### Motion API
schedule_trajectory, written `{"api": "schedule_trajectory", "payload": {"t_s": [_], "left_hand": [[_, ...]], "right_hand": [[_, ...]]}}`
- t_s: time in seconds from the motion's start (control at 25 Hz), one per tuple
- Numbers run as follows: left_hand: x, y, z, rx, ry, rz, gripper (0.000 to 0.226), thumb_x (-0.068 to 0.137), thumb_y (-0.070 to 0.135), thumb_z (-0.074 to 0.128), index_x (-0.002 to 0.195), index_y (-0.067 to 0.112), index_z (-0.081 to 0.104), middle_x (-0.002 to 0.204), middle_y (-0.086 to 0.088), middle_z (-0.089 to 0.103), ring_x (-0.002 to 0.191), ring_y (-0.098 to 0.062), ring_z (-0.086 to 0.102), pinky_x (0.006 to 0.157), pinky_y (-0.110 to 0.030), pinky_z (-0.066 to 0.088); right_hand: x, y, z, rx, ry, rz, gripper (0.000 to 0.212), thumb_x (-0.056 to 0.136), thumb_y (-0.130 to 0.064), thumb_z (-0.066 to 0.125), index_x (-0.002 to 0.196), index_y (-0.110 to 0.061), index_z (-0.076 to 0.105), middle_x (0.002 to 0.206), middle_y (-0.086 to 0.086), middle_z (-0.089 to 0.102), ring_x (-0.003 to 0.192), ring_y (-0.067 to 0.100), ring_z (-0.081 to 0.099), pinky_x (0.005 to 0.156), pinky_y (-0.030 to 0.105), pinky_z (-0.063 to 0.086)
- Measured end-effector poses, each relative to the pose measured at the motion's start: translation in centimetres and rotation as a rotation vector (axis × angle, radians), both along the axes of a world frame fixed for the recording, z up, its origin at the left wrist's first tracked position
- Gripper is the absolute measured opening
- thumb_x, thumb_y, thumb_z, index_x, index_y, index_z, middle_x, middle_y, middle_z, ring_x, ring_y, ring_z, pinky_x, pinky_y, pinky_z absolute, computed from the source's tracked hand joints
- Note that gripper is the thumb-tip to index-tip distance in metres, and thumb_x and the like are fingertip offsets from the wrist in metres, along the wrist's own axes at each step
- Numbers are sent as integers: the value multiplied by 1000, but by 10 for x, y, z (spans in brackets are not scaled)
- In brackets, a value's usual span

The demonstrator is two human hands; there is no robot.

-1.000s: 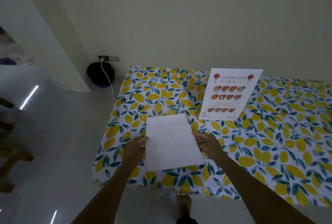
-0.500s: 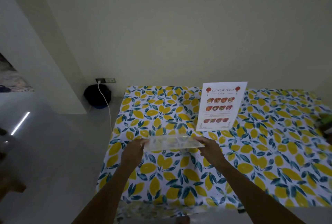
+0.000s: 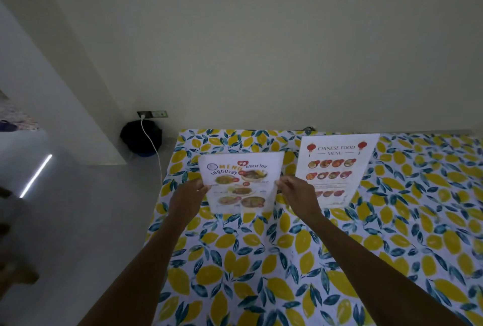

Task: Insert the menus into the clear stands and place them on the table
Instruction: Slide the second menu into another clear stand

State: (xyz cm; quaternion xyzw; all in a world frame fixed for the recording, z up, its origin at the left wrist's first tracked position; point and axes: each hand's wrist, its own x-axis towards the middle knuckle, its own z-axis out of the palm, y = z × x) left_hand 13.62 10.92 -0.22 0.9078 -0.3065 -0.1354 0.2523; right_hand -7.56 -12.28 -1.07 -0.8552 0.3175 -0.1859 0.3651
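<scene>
A clear stand with a Thai food menu [image 3: 241, 182] inside is upright over the table [image 3: 261, 260], its printed side facing me. My left hand [image 3: 187, 196] pinches its left edge and my right hand [image 3: 298, 193] pinches its right edge. Whether its base touches the lemon-patterned cloth I cannot tell. To its right, a second clear stand with a Chinese food menu [image 3: 337, 169] stands upright on the table, partly hidden at its lower left by my right hand.
The table's left edge drops to a pale floor. A black round object [image 3: 141, 140] sits on the floor by the wall, with a white cable [image 3: 154, 153] running to a wall socket [image 3: 153, 114]. The wall stands right behind the table.
The stand went from lying flat with its blank back up to tilted edge-on, then upright with the Thai menu facing me. Both hands moved it farther onto the table, beside the Chinese menu.
</scene>
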Motion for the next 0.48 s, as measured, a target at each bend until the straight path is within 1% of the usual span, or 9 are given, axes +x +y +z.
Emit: {"api": "schedule_trajectory", "payload": {"t_s": [0.08, 0.2, 0.36, 0.48], "left_hand": [[9, -6, -3, -23, -3, 3, 34, 96, 32, 54, 74, 7, 57, 63, -4, 55, 61, -25, 55, 56, -35, 37], [18, -13, -5, -12, 5, -12, 30, 96, 35, 54, 83, 10, 65, 72, -5, 67, 65, -23, 61, 59, -36, 44], [26, -20, -5, 13, 36, 6, 30, 95, 37, 55, 92, 11, 68, 83, -6, 73, 73, -24, 66, 66, -39, 52], [31, -21, -8, 3, 46, 10, 30, 94, 39, 55, 95, 13, 70, 85, -4, 74, 75, -22, 68, 69, -42, 55]], "right_hand": [[8, -6, -4, -13, -29, -7, 26, 94, -43, 54, 85, -21, 65, 70, 1, 71, 63, 11, 67, 57, 35, 53], [19, -11, -8, -27, -29, -44, 23, 94, -40, 55, 89, -22, 68, 71, 1, 72, 64, 13, 68, 56, 36, 55], [29, -14, -13, -30, -3, -88, 20, 93, -39, 56, 88, -23, 67, 69, 1, 73, 63, 14, 69, 58, 37, 57], [30, -15, -14, -30, -5, -82, 19, 93, -39, 56, 87, -24, 66, 66, -1, 71, 60, 12, 69, 56, 38, 57]]}}
